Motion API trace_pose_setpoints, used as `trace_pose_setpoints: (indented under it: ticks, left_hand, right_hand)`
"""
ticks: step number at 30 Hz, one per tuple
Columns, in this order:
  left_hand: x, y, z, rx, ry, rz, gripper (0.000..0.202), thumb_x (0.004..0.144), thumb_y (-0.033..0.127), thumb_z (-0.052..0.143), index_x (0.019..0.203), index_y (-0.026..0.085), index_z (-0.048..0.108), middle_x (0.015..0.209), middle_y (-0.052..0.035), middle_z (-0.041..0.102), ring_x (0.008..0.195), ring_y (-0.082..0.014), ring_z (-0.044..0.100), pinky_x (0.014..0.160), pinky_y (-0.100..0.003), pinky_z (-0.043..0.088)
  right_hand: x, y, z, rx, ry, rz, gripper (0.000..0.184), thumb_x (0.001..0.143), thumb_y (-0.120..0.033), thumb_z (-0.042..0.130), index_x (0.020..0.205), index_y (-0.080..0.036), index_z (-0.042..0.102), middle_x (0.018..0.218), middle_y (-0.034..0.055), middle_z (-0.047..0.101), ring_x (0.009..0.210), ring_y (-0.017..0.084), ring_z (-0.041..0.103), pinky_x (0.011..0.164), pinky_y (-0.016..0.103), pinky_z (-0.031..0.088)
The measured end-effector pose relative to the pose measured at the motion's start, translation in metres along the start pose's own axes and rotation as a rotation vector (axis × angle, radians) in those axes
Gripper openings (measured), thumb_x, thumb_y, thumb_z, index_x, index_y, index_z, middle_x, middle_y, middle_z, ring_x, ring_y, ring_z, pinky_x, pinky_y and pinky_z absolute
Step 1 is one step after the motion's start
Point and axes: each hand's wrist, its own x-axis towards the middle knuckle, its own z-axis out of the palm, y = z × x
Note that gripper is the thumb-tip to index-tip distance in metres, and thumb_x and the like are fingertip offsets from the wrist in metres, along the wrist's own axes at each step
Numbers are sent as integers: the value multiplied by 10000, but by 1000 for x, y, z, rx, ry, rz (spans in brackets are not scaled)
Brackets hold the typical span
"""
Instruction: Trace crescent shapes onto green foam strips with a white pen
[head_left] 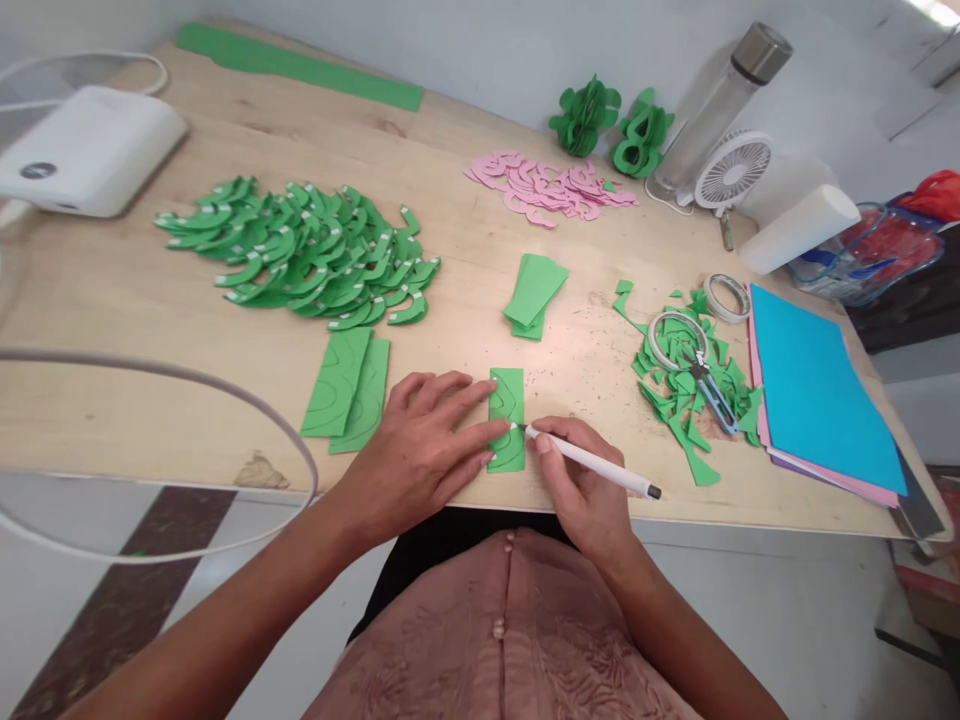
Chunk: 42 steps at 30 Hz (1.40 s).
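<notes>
A green paper rectangle (508, 400) with curved pencil-like lines on it lies near the table's front edge. My left hand (431, 430) rests flat with fingers spread, their tips on the left side of this paper. In my right hand (589, 480) is a white pen (592, 460), its tip touching or just above the paper's right part. Left of my left hand lie two more marked green paper pieces (337, 390), partly overlapping. Beyond the paper sits a small fanned stack of plain green rectangles (536, 290).
Cut green curved pieces (307, 250) are heaped at left, pink cut pieces (547, 185) at the back. Green scraps (686, 420) with scissors (712, 390) and tape rolls (727, 298) lie right, beside blue sheets (825, 385). A bottle (705, 120), fan (735, 172) and looping white cable (247, 395) stand out.
</notes>
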Motion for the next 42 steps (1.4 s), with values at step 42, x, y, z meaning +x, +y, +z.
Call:
trace_pose_setpoints:
  ticks: [42]
  left_hand:
    - [1,1,-1,-5,-5,-9,274,992,284,459,1157,277,677,1396,-108,578,1234,-350,511,963,-577,392]
  right_hand:
    - [-9,-5,-5,-62,6,-36,153,942,-260,524,920,-220,670,827,41,743,752,190,687,697,331,534]
